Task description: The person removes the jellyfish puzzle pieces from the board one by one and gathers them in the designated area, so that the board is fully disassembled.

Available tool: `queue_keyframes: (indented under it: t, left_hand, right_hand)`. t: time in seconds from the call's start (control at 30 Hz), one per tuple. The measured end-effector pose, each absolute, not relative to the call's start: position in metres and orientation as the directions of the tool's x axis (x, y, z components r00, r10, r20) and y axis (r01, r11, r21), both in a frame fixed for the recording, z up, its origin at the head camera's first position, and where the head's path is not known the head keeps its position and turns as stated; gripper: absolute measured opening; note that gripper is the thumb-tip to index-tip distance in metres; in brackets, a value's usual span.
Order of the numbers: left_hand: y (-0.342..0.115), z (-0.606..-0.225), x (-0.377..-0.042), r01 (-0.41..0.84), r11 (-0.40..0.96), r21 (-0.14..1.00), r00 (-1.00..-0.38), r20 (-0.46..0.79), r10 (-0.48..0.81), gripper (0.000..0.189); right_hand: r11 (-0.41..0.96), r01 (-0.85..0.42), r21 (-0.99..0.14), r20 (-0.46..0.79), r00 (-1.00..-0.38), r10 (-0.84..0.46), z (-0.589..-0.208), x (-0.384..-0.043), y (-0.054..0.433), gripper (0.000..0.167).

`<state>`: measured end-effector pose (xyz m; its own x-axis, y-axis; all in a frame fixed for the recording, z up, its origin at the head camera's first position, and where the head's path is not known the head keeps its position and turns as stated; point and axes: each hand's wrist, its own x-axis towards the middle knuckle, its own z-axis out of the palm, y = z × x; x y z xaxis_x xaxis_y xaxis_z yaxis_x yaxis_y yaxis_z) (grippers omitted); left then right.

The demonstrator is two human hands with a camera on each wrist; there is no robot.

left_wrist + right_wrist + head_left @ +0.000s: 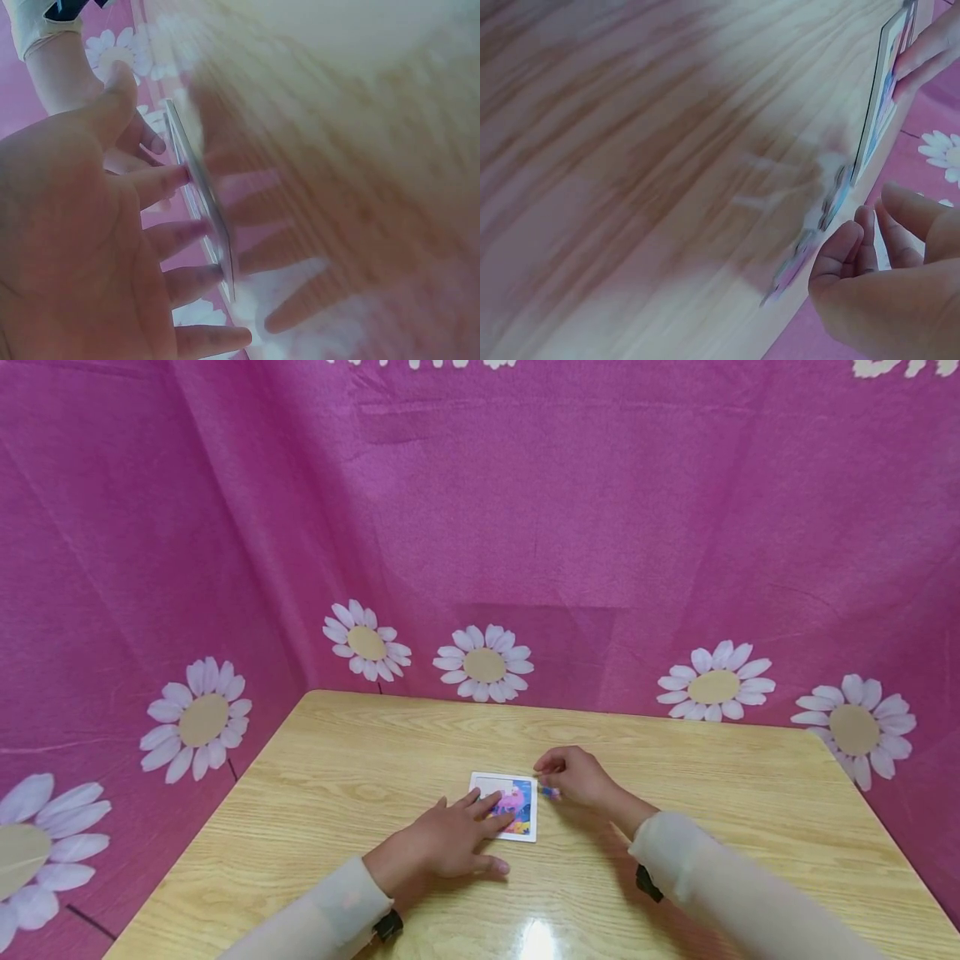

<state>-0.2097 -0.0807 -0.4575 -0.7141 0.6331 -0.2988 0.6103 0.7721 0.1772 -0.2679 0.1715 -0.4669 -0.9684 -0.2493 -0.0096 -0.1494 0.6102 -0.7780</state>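
Note:
A small jigsaw puzzle in a white frame tray (533,814) lies on the table, showing pink, blue and yellow picture parts and a pale patch at its upper left. My left hand (448,837) is spread across its left side, fingers straight, with fingertips on it in the left wrist view. Just right of the tray, my right hand (581,777) hovers with loosely bent fingers over loose puzzle pieces (551,792). In the right wrist view, the loose pieces (791,264) lie flat beside the tray (870,127); nothing shows held between those fingers.
The wooden table (360,752) has a glossy surface with a bright reflection near its front. A pink curtain (570,527) with white daisies hangs along the table's back and sides. Dark bands (387,925) sit at both wrists.

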Motion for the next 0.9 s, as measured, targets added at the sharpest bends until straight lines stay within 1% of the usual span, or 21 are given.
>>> queue_keyframes:
  t: [0.17, 0.3, 0.43, 0.67, 0.9]
  left_hand:
    - [-0.082, -0.460, -0.210, 0.599, 0.777, 0.193, -0.715, -0.308, 0.628, 0.084]
    - [-0.083, -0.461, -0.210, 0.604, 0.774, 0.192, -0.713, -0.305, 0.632, 0.084]
    - [-0.083, -0.459, -0.210, 0.604, 0.773, 0.192, -0.712, -0.306, 0.632, 0.084]
    - [-0.083, -0.457, -0.209, 0.602, 0.775, 0.192, -0.710, -0.315, 0.629, 0.083]
    - [-0.083, -0.456, -0.209, 0.607, 0.771, 0.191, -0.707, -0.312, 0.634, 0.083]
  right_hand:
    - [0.609, -0.161, -0.777, -0.008, -0.964, -0.264, -0.467, -0.266, 0.161, 0.013]
    - [0.595, -0.137, -0.792, -0.029, -0.965, -0.260, -0.467, -0.266, 0.154, 0.013]
    - [0.609, -0.156, -0.778, -0.016, -0.964, -0.267, -0.468, -0.264, 0.148, 0.015]
    - [0.648, -0.219, -0.730, 0.018, -0.953, -0.302, -0.468, -0.263, 0.141, 0.015]
    - [0.700, -0.266, -0.663, 0.015, -0.939, -0.342, -0.468, -0.264, 0.137, 0.011]
